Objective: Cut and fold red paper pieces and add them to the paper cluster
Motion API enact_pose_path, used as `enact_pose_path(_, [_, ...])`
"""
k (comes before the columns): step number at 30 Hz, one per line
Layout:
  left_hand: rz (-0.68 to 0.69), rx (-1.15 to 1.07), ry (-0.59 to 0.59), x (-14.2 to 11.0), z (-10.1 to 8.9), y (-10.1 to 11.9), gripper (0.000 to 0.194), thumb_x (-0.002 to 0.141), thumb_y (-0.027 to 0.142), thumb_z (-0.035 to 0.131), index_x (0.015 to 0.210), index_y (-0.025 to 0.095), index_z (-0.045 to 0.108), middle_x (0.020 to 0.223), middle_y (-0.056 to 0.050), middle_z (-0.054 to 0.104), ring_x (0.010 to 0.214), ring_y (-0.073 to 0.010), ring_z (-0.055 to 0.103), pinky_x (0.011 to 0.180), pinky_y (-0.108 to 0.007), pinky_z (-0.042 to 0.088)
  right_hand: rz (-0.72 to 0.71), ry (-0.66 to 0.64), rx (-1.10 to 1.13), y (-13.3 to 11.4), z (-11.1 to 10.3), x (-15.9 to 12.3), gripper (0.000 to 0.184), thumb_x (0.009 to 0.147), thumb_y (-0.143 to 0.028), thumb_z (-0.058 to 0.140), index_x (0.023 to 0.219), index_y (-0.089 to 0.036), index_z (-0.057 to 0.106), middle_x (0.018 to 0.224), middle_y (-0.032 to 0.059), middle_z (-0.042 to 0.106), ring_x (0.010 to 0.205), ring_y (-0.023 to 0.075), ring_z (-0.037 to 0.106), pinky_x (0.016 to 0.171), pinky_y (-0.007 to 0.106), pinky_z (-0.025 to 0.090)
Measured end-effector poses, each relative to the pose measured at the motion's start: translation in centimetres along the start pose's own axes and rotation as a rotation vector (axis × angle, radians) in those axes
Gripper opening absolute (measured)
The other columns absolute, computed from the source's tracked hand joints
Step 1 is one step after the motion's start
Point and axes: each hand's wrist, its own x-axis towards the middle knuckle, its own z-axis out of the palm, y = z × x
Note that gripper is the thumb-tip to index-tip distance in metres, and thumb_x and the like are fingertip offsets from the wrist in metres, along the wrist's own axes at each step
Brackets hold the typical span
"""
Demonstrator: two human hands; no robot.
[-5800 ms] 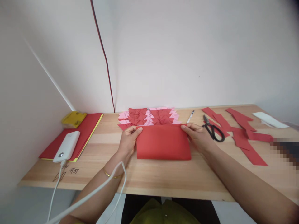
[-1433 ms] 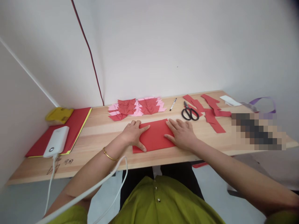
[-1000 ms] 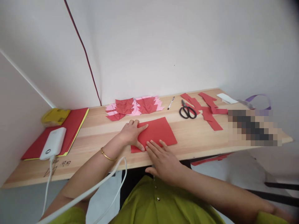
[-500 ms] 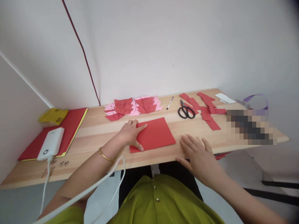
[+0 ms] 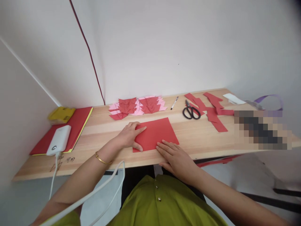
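A flat sheet of red paper [image 5: 154,133], possibly folded, lies on the wooden table in front of me. My left hand [image 5: 131,136] rests over its left edge, thumb and forefinger spread apart on the paper. On the near right part of the sheet lies my right hand [image 5: 175,158], its fingers stretched out flat and the thumb by the table's front edge. Neither hand grasps anything. Beyond the sheet are folded red and pink paper pieces [image 5: 150,105] in overlapping rows.
Black-handled scissors [image 5: 191,113], a pen [image 5: 174,103] and red paper strips [image 5: 213,105] lie at the back right. To the left, a white power bank [image 5: 59,139] with a cable sits on red sheets [image 5: 39,144], near a yellow packet [image 5: 62,115]. A blurred patch covers the far right.
My right hand has moved left from the bare table onto the near right part of the red paper. My left hand keeps its place on the paper. The view has shifted slightly.
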Motion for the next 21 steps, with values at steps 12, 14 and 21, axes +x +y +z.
enact_pose_path(12, [0.026,-0.073,-0.110,-1.3,-0.3,-1.0,0.105,0.053,0.071,0.067,0.143,0.028,0.032,0.154,-0.015,0.013,0.139,-0.0375,0.013,0.110,-0.052,0.017,0.081,-0.026,-0.018,-2.1,-1.5,2.0,0.059,0.082,-0.056,0.053,0.130,-0.023,0.052,0.127,0.0114,0.058,0.117,0.0318,0.048,0.095,0.048,0.039])
enact_pose_path(14, [0.019,-0.071,-0.114,-1.2,-0.2,-0.9,0.106,0.052,0.070,0.068,0.142,0.028,0.032,0.154,-0.016,0.014,0.139,-0.0378,0.013,0.110,-0.052,0.017,0.051,-0.003,-0.022,-3.6,-1.0,3.1,0.057,0.081,-0.058,0.053,0.126,-0.023,0.054,0.123,0.0116,0.059,0.114,0.0320,0.048,0.094,0.049,0.038])
enact_pose_path(21, [0.043,-0.098,-0.090,-1.2,0.2,-1.4,0.104,0.053,0.069,0.070,0.142,0.029,0.033,0.154,-0.013,0.014,0.139,-0.0391,0.013,0.110,-0.053,0.017,-0.003,0.042,-0.012,-5.1,1.8,3.6,0.062,0.082,-0.054,0.055,0.129,-0.014,0.051,0.127,0.0105,0.056,0.115,0.0283,0.045,0.097,0.043,0.035])
